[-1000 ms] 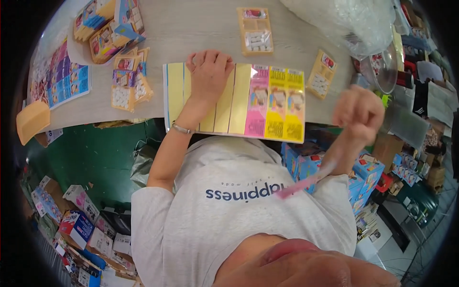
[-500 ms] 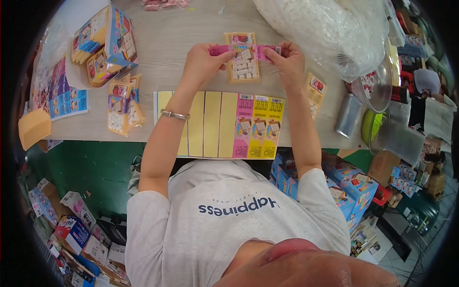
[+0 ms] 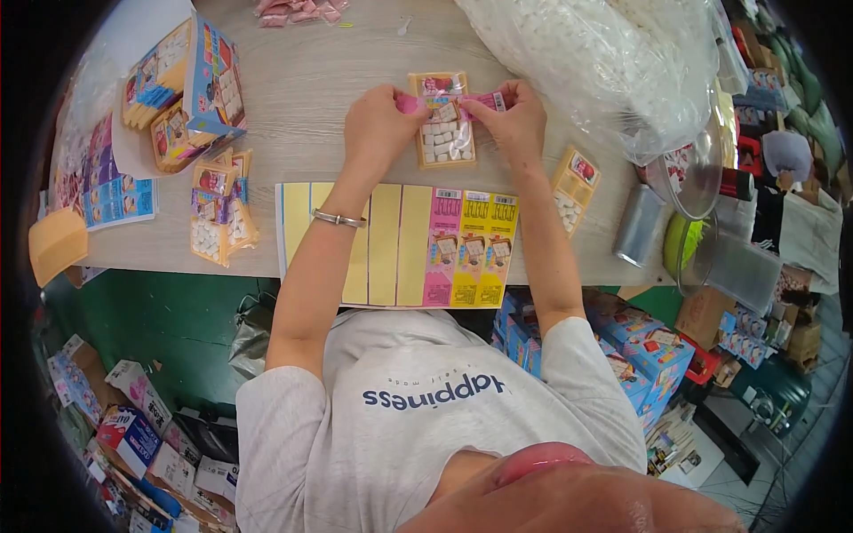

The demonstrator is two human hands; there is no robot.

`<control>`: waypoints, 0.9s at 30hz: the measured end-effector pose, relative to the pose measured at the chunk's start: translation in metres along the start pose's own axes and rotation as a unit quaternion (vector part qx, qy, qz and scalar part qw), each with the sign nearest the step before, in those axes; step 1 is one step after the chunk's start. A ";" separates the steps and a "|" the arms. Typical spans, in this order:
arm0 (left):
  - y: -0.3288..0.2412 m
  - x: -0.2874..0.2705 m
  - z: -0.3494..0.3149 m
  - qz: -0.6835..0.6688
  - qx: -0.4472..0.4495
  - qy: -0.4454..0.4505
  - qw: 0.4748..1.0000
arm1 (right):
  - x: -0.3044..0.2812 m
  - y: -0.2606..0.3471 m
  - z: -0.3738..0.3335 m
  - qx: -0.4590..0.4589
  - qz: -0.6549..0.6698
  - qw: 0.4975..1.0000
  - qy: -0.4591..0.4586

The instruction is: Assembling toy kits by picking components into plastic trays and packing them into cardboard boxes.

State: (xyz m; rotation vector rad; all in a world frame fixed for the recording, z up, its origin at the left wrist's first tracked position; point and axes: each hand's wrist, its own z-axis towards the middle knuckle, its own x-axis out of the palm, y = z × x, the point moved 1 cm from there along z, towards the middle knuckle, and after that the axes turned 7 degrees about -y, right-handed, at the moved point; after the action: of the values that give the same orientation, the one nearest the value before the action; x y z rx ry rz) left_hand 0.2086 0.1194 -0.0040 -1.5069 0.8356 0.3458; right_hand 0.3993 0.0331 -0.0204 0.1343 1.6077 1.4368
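Near the middle of the tabletop (image 3: 329, 53), stretches a pink label strip (image 3: 443, 112) crosswise over a filled tray pack (image 3: 447, 147), pinched between thumb and fingers of the left hand (image 3: 384, 124) at one end and the right hand (image 3: 515, 124) toward the other. No longer dangles the strip from the right hand, as 1 second ago; seems now at the stage of lining up or pressing down. Leaves 1 pink and 2 yellow strips on the label sheet (image 3: 382, 249), overhanging the near edge. Has an open display box (image 3: 218, 89) leftward, a bag of white pieces (image 3: 595, 71) rightward; below, green floor (image 3: 169, 311) and blue boxes (image 3: 653, 351).
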 end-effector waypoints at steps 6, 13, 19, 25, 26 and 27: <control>-0.007 0.004 -0.001 0.040 0.000 -0.005 0.999 | -0.004 0.010 -0.002 -0.006 -0.079 0.997 -0.007; -0.018 0.019 -0.022 0.003 0.044 -0.078 0.996 | -0.013 0.004 -0.013 -0.004 -0.059 0.998 -0.035; -0.002 0.018 -0.024 -0.242 -0.023 -0.021 0.970 | -0.024 0.009 -0.019 0.030 0.009 1.000 0.000; -0.008 -0.038 -0.068 -0.516 -0.115 0.131 0.839 | -0.058 0.038 -0.071 0.066 0.262 0.962 0.039; -0.008 -0.042 -0.074 -0.518 -0.118 0.147 0.835 | -0.063 0.041 -0.082 0.127 0.347 0.922 0.116; -0.007 -0.045 -0.077 -0.520 -0.121 0.161 0.830 | -0.064 0.043 -0.090 0.185 0.426 0.865 0.192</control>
State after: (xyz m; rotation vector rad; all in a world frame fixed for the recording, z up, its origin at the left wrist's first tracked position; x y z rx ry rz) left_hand 0.1620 0.0580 0.0419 -2.0593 0.1111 -0.6572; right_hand 0.3524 -0.0580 0.0388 0.9350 2.3031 1.8497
